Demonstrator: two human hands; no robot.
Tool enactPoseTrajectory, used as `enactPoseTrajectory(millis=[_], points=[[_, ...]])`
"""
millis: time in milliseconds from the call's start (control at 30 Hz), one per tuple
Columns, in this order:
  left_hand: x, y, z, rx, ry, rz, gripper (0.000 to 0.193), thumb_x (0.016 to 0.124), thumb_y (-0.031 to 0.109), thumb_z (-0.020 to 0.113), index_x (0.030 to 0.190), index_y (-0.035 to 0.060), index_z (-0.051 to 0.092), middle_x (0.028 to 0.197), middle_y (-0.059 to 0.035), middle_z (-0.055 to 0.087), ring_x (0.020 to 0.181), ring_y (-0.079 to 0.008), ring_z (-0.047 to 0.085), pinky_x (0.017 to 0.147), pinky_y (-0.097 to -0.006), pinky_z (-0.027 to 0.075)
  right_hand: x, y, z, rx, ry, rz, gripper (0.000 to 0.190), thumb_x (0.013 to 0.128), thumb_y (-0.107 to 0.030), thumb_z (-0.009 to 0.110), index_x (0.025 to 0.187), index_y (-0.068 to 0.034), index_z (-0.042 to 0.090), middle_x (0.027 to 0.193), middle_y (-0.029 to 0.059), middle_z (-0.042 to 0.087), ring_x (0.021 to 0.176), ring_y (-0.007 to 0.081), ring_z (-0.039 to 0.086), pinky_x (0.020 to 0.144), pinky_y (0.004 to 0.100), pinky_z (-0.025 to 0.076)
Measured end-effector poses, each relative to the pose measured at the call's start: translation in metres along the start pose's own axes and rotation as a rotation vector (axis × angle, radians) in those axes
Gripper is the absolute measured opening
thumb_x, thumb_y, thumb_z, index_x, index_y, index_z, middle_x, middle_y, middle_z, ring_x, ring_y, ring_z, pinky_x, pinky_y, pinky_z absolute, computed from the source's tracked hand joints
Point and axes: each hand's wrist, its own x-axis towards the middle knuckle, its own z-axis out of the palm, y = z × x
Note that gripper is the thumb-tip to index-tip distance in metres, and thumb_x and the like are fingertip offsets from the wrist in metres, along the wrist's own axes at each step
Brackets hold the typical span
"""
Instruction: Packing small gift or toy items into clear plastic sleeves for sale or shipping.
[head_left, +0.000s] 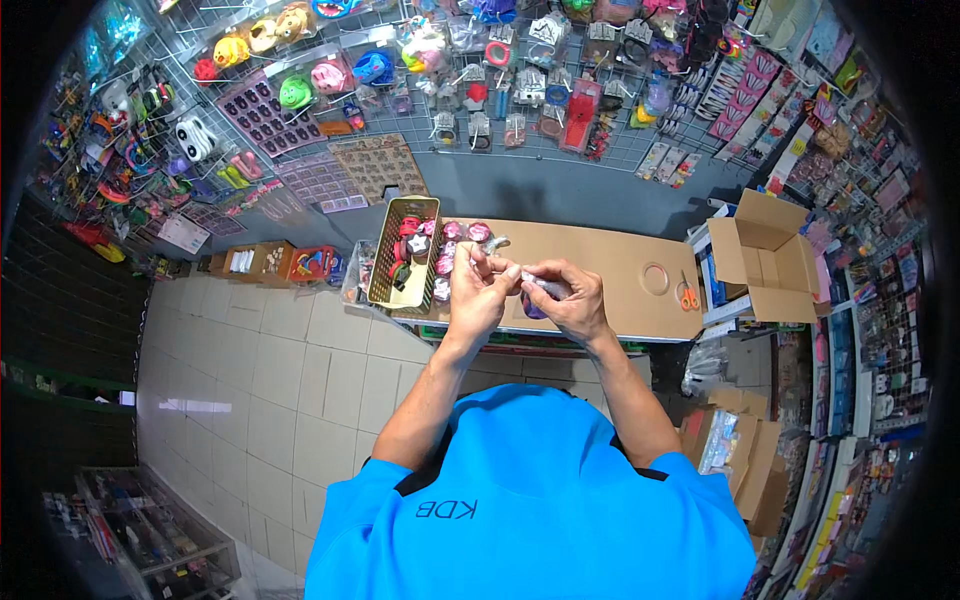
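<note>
My left hand (482, 294) pinches the end of a clear plastic wrapper (546, 286) between thumb and fingertips. My right hand (576, 300) grips the same wrapper from the other side, so the two hands nearly meet. Below the right fingers a small purple item (532, 307) is partly hidden; I cannot tell if it is in the wrapper. Left of my hands, several pink wrapped items (445, 264) lie in a column on the cardboard-covered tabletop (600, 251). Beside them stands a yellow plastic basket (375, 281) with red, pink and black items inside.
Orange-handled scissors (688, 298) and a roll of clear tape (655, 278) lie at the table's right. An open cardboard box (772, 262) stands beyond that end. Toy masks and hair accessories hang on the wire grid wall (517, 139). Small boxes (259, 262) sit on the left.
</note>
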Motion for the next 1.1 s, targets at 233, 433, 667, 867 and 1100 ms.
enactPoseTrajectory(millis=[233,433,667,867,1100], points=[[-0.001,0.002,-0.009,-0.104,0.066,-0.152,0.038,0.092,-0.001,0.064,0.107,0.0111,0.032,0.090,-0.0113,0.068,0.077,-0.0160,0.069,0.064,-0.0249,0.057,0.008,0.000,-0.004,0.125,-0.105,0.048,0.021,0.082,-0.004,0.077,0.102,-0.001,0.070,0.093,0.0081,0.074,0.085,0.0150,0.071,0.077,0.0277,0.057],[-0.002,0.003,-0.006,-0.043,0.042,0.005,0.040,0.091,-0.003,0.065,0.109,0.0107,0.032,0.096,-0.0121,0.067,0.086,-0.0176,0.070,0.064,-0.0232,0.057,0.011,0.000,-0.003,0.054,-0.116,-0.029,0.025,0.082,-0.006,0.078,0.106,-0.002,0.073,0.099,0.0101,0.074,0.090,0.0128,0.069,0.081,0.0273,0.057],[-0.010,0.018,0.001,0.777,-0.110,0.405,0.036,0.089,-0.005,0.066,0.116,0.0024,0.043,0.099,-0.0117,0.066,0.098,-0.0203,0.070,0.074,-0.0300,0.061,0.010,-0.003,-0.010,0.141,-0.133,0.120,0.025,0.085,-0.005,0.076,0.109,0.000,0.073,0.104,0.0109,0.073,0.094,0.0145,0.069,0.084,0.0284,0.057],[-0.002,0.032,-0.002,1.110,-0.282,0.628,0.044,0.084,-0.003,0.072,0.118,0.0019,0.044,0.092,-0.0130,0.068,0.087,-0.0236,0.073,0.070,-0.0319,0.060,0.008,-0.003,-0.012,0.188,-0.149,0.184,0.024,0.086,-0.006,0.075,0.109,0.001,0.072,0.102,0.0104,0.074,0.093,0.0136,0.068,0.084,0.0277,0.056],[-0.001,0.023,-0.005,1.209,-0.316,0.695,0.046,0.084,0.000,0.073,0.115,0.0022,0.040,0.090,-0.0131,0.067,0.076,-0.0245,0.071,0.062,-0.0350,0.057,0.006,-0.002,-0.012,0.181,-0.163,0.208,0.023,0.086,-0.007,0.075,0.107,0.001,0.073,0.099,0.0090,0.074,0.090,0.0119,0.068,0.081,0.0269,0.056]])
